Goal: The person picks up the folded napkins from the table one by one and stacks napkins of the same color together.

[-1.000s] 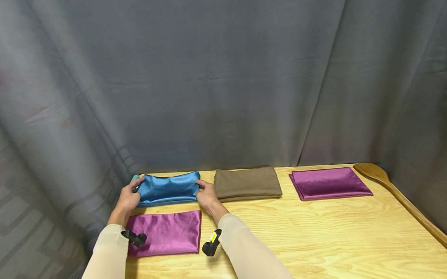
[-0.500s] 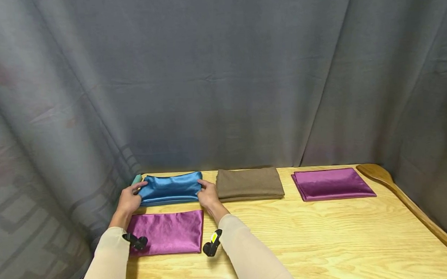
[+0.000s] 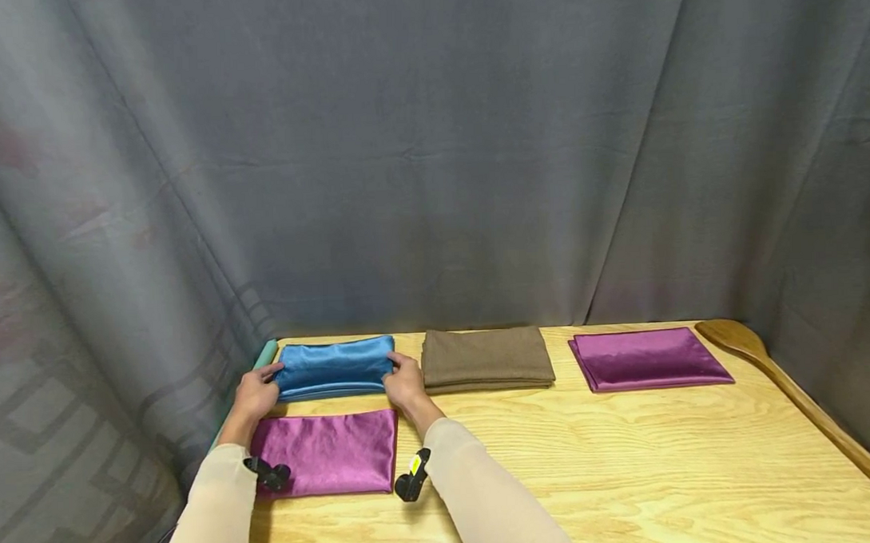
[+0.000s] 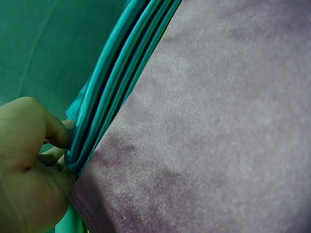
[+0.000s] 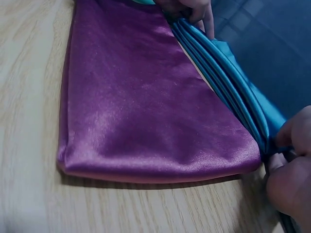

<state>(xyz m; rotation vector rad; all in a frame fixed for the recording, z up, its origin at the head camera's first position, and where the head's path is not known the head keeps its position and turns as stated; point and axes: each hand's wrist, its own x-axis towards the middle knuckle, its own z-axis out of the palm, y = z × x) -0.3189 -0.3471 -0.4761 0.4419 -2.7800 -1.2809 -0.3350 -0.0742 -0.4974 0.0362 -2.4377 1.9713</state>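
A blue satin cloth (image 3: pixel 334 368), folded into a thick rectangle, lies at the back left of the table. My left hand (image 3: pixel 255 396) holds its left end, fingertips right at the folded edge. At the opposite end my right hand (image 3: pixel 408 382) pinches the near right corner between thumb and fingers. The left wrist view shows the cloth's stacked layers (image 4: pixel 114 82) edge-on beside curled fingers. Just in front lies a folded purple satin cloth (image 3: pixel 329 455), its left side partly hidden by my left forearm.
A folded brown cloth (image 3: pixel 488 359) lies right of the blue one, and another folded purple cloth (image 3: pixel 650 358) farther right. A long wooden spoon (image 3: pixel 791 387) runs along the right edge. A green rod (image 3: pixel 267 354) lies along the left edge. Grey curtains (image 3: pixel 431 160) hang behind.
The blue cloth's top edge, sagging between my hands earlier, now looks straighter and flatter. My left hand has shifted slightly down its left end, and more of the green rod shows.
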